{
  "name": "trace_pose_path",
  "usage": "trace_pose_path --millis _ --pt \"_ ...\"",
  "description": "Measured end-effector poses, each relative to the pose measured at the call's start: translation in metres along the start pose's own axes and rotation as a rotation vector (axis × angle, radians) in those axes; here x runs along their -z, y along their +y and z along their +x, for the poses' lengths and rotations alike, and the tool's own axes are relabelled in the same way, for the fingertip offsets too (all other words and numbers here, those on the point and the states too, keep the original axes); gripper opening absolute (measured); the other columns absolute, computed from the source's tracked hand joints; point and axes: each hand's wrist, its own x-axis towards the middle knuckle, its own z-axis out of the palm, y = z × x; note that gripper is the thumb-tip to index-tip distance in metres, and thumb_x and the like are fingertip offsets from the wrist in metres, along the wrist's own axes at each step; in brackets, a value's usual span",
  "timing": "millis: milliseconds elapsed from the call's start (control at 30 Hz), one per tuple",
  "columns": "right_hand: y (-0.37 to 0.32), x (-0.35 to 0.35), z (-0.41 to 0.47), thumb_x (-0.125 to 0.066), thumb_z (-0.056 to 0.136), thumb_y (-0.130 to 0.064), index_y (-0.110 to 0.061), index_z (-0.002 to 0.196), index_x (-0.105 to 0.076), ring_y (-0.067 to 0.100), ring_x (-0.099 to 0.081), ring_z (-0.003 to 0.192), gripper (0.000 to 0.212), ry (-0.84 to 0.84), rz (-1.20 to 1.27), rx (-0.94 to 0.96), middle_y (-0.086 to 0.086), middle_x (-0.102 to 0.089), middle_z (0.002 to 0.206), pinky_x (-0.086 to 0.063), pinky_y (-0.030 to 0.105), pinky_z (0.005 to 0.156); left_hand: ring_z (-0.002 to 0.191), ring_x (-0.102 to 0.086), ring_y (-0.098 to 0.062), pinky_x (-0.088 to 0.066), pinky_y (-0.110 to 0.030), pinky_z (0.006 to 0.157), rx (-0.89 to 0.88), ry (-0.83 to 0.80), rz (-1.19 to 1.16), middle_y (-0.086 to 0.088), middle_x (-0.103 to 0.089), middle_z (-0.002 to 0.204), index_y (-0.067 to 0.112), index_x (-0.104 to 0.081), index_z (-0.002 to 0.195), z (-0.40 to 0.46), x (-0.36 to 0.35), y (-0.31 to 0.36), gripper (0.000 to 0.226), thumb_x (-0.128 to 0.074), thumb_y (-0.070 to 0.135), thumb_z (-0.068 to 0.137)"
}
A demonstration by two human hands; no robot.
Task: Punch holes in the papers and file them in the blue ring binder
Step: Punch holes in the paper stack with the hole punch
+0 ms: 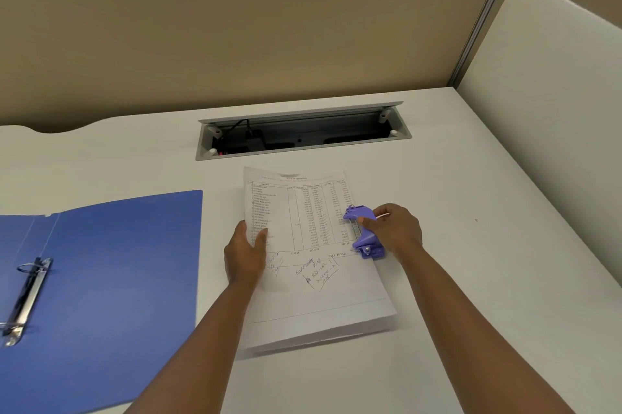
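Note:
A stack of printed papers (313,282) with handwritten notes lies on the white desk (437,177) in front of me. A purple hole punch (363,231) sits on the stack's right edge, about halfway along it. My right hand (397,231) grips the punch, thumb on its top. My left hand (245,252) holds the stack's left edge, thumb lying on top of the sheet. The blue ring binder (114,262) lies open at the left, its metal ring mechanism (27,295) near the frame's left edge.
An open cable tray (299,134) with a black plug is recessed in the desk behind the papers. A tan partition (235,26) closes the back. A white divider panel (545,110) stands along the right side.

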Motion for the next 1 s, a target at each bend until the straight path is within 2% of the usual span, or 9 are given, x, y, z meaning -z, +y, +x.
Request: trace_pose_path --millis 100,167,233,300,400,533,667,833,1000 --pt "-0.002 0.004 0.001 -0.059 0.084 -0.045 -0.008 0.095 -0.062 0.029 -0.064 0.087 0.039 0.02 -0.015 -0.028 0.011 -0.067 0.093 -0.04 0.025 0.067 0.121 -0.05 -0.029 -0.039 -0.035 0.1 0.084 -0.048 -0.094 -0.009 -0.053 0.133 0.003 -0.044 0.133 0.007 0.004 0.0 0.047 -0.052 0.027 0.093" --pt "0.001 0.006 0.004 -0.058 0.086 -0.041 -0.007 0.081 -0.066 0.035 -0.066 0.092 0.035 0.004 0.006 -0.044 0.017 -0.071 0.095 -0.049 0.029 0.077 0.111 -0.055 -0.024 -0.042 -0.033 0.097 0.166 -0.117 -0.177 -0.002 -0.056 0.125 0.007 -0.05 0.127 0.014 0.009 -0.003 0.044 -0.06 0.024 0.088" --pt "0.004 0.006 0.005 -0.064 0.083 -0.036 -0.021 0.061 -0.059 0.035 -0.067 0.093 0.027 -0.01 0.061 -0.055 0.016 -0.072 0.093 -0.053 0.041 0.087 0.108 -0.06 -0.027 -0.046 -0.04 0.099 0.226 -0.2 -0.211 -0.007 -0.062 0.122 0.01 -0.055 0.117 0.02 0.013 -0.006 0.04 -0.07 0.019 0.081" --pt "0.006 0.005 0.006 -0.068 0.079 -0.034 -0.026 0.058 -0.055 0.033 -0.067 0.092 0.026 -0.009 0.086 -0.062 0.013 -0.072 0.092 -0.054 0.046 0.087 0.105 -0.062 -0.03 -0.048 -0.046 0.098 0.247 -0.224 -0.214 -0.01 -0.065 0.118 0.011 -0.057 0.109 0.02 0.013 -0.008 0.037 -0.073 0.015 0.077" --pt "0.005 0.007 0.007 -0.069 0.08 -0.031 -0.023 0.059 -0.055 0.034 -0.068 0.089 0.027 -0.027 0.079 -0.06 0.012 -0.07 0.083 -0.054 0.046 0.086 0.104 -0.062 -0.029 -0.049 -0.045 0.097 0.243 -0.187 -0.226 -0.009 -0.065 0.117 0.006 -0.055 0.115 0.02 0.009 -0.01 0.045 -0.075 0.015 0.075" --pt "-0.003 0.01 0.012 -0.053 0.089 -0.044 -0.012 0.071 -0.057 0.028 -0.062 0.08 0.037 0.015 -0.086 -0.039 0.006 -0.062 0.08 -0.049 0.033 0.074 0.097 -0.063 -0.027 -0.051 -0.042 0.093 0.233 -0.172 -0.259 -0.009 -0.066 0.111 0.013 -0.058 0.1 0.019 0.007 -0.011 0.028 -0.073 0.012 0.077" --pt "-0.016 0.003 0.02 -0.033 0.097 -0.044 -0.005 0.093 -0.061 0.029 -0.057 0.092 0.048 0.179 -0.116 0.044 0.009 -0.06 0.088 -0.034 0.029 0.07 0.1 -0.062 -0.026 -0.049 -0.033 0.09 0.242 -0.103 -0.279 -0.008 -0.066 0.11 0.008 -0.063 0.11 0.022 0.004 -0.011 0.034 -0.068 0.026 0.082" --pt "-0.02 -0.015 0.032 -0.027 0.099 -0.038 0.001 0.106 -0.057 0.034 -0.058 0.1 0.049 0.23 -0.143 0.083 0.018 -0.064 0.107 -0.035 0.032 0.072 0.087 -0.059 -0.023 -0.045 -0.029 0.078 0.31 -0.049 -0.308 -0.009 -0.067 0.101 0.007 -0.067 0.099 0.027 0.0 -0.01 0.025 -0.068 0.026 0.082" --pt "-0.015 -0.023 0.04 -0.025 0.1 -0.034 0.001 0.107 -0.056 0.036 -0.058 0.102 0.047 0.243 -0.136 0.012 0.02 -0.064 0.109 -0.041 0.035 0.077 0.092 -0.063 -0.028 -0.051 -0.032 0.082 0.3 0.0 -0.261 -0.014 -0.069 0.107 0.005 -0.067 0.099 0.03 -0.005 -0.013 0.026 -0.068 0.025 0.082"
